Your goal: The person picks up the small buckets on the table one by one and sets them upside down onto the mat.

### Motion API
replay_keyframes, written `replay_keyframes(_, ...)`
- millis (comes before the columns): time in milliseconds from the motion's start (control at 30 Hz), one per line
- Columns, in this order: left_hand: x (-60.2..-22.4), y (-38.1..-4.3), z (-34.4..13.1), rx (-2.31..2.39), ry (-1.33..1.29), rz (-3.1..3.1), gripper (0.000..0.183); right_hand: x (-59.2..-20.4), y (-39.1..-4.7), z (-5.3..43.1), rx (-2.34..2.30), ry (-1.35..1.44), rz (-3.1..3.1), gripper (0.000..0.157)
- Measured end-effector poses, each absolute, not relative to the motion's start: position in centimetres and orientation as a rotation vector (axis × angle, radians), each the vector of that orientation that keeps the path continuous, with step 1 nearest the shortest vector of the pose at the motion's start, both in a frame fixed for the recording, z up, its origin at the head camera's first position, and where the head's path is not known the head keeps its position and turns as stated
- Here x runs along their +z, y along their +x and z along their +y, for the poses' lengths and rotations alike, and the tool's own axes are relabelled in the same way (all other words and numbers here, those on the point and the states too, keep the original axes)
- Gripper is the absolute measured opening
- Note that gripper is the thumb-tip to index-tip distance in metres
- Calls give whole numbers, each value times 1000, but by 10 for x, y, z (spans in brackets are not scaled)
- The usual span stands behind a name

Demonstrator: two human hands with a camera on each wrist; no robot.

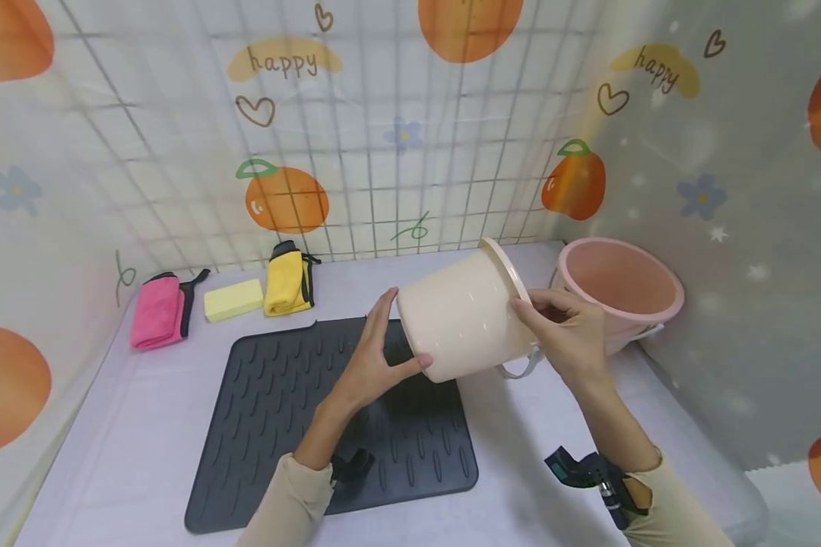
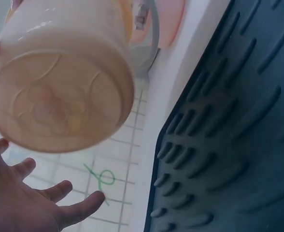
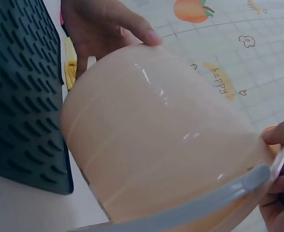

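Observation:
A cream plastic bucket (image 1: pixel 461 315) is held tilted on its side above the dark mat, its rim toward the right and its base toward the left. My right hand (image 1: pixel 571 330) pinches the rim, thumb on the outer wall. At the base end is my left hand (image 1: pixel 366 368), its fingers spread and fairly straight, with the thumb against the lower wall. The left wrist view shows the round base (image 2: pixel 55 106) beside the spread fingers. A grey handle (image 3: pixel 205 203) hangs down along the bucket's side. The bucket's inside is hidden.
A dark ribbed mat (image 1: pixel 274 425) lies on the white-covered table (image 1: pixel 520 486). A pink bucket (image 1: pixel 626 323) stands at the right. Along the back left are a folded pink cloth (image 1: pixel 159 311), a pale yellow sponge (image 1: pixel 234 299) and a folded yellow cloth (image 1: pixel 287 283).

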State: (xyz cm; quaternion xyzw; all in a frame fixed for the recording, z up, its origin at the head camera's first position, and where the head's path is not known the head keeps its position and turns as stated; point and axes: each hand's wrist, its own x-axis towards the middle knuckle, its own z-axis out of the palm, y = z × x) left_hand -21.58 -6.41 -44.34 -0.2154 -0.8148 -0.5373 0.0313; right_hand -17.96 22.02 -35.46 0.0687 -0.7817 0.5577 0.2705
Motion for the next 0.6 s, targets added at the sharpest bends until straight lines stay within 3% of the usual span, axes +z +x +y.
replay_keyframes(300, -444, -225, -53, -2298, -899, -2051, 116, -356, -176, 214, 1634, 238, -1990, 14)
replay_keyframes(600, -442, -225, -53, -2392, -921, -1883, 110, -358, -173, 218, 1599, 370, -2156, 15)
